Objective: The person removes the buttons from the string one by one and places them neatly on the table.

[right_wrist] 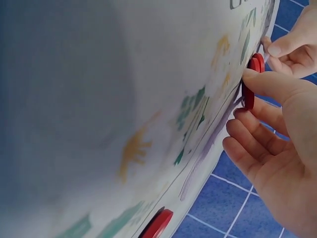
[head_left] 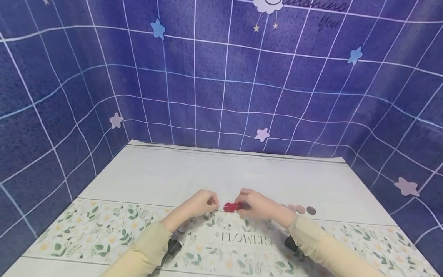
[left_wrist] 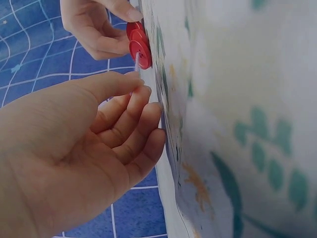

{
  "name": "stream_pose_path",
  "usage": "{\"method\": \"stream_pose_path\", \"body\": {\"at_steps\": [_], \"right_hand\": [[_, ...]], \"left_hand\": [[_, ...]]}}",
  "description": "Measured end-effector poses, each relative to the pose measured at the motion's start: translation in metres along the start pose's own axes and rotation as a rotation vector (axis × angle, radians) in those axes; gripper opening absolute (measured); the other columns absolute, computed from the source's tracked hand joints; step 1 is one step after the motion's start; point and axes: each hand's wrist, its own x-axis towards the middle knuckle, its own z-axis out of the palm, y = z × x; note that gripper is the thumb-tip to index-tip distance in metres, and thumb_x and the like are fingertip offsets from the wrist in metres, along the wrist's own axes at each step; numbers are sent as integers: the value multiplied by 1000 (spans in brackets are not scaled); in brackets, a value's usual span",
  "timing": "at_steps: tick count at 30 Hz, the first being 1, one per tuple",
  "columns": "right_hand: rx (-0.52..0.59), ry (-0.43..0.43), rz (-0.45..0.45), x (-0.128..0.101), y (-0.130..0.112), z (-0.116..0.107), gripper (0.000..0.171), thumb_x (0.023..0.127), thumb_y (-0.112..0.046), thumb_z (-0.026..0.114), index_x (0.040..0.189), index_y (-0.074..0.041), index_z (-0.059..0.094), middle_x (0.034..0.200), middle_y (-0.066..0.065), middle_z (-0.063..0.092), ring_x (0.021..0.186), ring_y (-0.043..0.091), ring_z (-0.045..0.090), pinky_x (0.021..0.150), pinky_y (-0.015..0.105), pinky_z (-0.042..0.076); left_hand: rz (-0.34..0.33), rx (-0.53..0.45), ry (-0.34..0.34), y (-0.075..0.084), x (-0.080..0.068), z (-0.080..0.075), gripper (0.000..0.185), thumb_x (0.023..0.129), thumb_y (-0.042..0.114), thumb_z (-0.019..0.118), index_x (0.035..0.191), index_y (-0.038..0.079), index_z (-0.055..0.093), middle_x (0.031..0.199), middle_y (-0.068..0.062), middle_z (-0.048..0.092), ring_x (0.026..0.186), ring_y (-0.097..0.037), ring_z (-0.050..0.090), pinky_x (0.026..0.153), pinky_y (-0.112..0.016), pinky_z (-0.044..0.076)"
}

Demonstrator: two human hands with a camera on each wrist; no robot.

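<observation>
Two red buttons [head_left: 232,207] lie stacked edge to edge on the floral tablecloth [head_left: 173,231], between my two hands. My right hand [head_left: 242,204] pinches them, its thumb on the top button [right_wrist: 249,91] and its fingers curled beneath. My left hand [head_left: 215,203] is just left of the buttons. Its thumb and forefinger pinch a thin white thread [left_wrist: 135,63] that runs into the buttons [left_wrist: 138,45]. In the right wrist view my left hand's fingertips [right_wrist: 277,49] show beyond the buttons.
Three loose buttons, pinkish to brown [head_left: 301,209], lie in a row to the right of my right hand. One more reddish button [right_wrist: 157,224] shows in the right wrist view. Blue gridded walls [head_left: 221,96] close in the table on three sides.
</observation>
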Motion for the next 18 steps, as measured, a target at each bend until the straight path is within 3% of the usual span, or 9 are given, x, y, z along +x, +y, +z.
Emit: {"method": "stream_pose_path", "body": {"at_steps": [12, 18], "right_hand": [[22, 40, -48, -6, 3, -6, 25, 81, -11, 71, 104, -4, 67, 93, 5, 62, 87, 16, 62, 82, 23, 51], [22, 39, -22, -10, 5, -7, 23, 80, -12, 72, 102, -7, 67, 93, 2, 62, 87, 14, 60, 83, 25, 51]], "left_hand": [[-7, 14, 9, 0, 1, 0, 6, 85, 14, 65, 80, 13, 62, 69, 7, 57, 65, -8, 51, 64, -23, 45], [3, 14, 15, 0, 1, 0, 6, 85, 13, 65, 80, 13, 63, 70, 6, 58, 65, -7, 52, 65, -23, 46]]}}
